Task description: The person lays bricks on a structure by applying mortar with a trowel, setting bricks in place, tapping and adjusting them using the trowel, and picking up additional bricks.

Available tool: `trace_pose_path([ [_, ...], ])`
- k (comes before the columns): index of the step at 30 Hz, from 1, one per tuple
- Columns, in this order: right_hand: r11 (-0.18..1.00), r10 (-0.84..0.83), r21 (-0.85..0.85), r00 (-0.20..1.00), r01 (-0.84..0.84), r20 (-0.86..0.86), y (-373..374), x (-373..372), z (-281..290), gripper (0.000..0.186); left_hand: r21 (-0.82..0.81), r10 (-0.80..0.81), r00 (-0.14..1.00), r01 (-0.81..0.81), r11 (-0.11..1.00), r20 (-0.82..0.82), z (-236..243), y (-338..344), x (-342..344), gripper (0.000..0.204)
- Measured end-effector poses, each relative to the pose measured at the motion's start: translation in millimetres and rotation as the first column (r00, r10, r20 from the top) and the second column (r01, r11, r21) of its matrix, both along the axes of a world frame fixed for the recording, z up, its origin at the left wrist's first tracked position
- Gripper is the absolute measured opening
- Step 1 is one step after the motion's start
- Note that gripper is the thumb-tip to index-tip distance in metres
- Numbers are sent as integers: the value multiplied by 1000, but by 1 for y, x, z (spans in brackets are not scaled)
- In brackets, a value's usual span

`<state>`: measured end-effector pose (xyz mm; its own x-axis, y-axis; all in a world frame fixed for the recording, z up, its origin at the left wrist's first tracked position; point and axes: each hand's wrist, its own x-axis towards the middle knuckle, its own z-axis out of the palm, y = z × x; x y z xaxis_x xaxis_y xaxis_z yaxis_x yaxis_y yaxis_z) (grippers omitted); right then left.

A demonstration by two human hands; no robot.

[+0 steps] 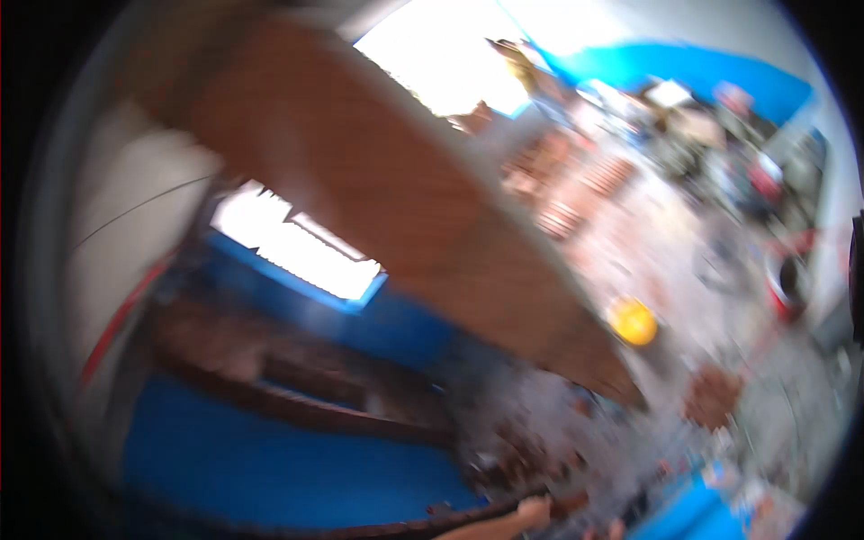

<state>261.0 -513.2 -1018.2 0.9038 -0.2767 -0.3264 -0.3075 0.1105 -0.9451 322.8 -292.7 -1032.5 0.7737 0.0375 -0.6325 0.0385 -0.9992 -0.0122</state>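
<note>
The whole picture is tilted and smeared by motion. At the lower edge a forearm reaches in with a hand (533, 511), which looks like my left hand. It lies against a dark brown bar-like edge (571, 502); its fingers are too blurred to show whether they grip it. My right hand cannot be made out; a small skin-toned patch near the lower edge is too smeared to name. Across the middle slants a broad, flat reddish-brown surface (387, 189), like a large board, seen close up.
A yellow round object (633, 321) sits on the pale floor at right. Beyond it lie stacked reddish pieces (558, 219) and a heap of mixed items (711, 135). A red-rimmed round container (789, 286) stands far right. Blue panels (288, 459) and a bright opening (297, 247) are at left.
</note>
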Motion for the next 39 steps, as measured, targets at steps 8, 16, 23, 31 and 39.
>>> trace_pose_path([
  [8, 520, 838, 291, 545, -803, 9, 64, 62, 146, 36, -18, 678, 725, -682, 732, 122, 170, 97, -138, 26],
  [16, -294, 952, -39, -296, -955, 77, 213, 54, 275, 31, -172, 971, 74, -978, 114, 227, 255, 130, -302, 31],
  [23, -741, 671, -167, -726, -651, -152, 266, 7, 283, 30, -335, 914, -378, -889, -314, 147, 214, 49, -403, 35],
  [31, -975, 213, -158, -844, -154, -492, 308, -9, 200, 33, -383, 346, -937, -308, -871, -34, 39, -163, -431, 38],
  [39, -993, 119, -78, -836, -91, -536, 350, -152, 212, 33, -25, -87, -867, 114, -993, -490, 71, -349, -292, 66],
])
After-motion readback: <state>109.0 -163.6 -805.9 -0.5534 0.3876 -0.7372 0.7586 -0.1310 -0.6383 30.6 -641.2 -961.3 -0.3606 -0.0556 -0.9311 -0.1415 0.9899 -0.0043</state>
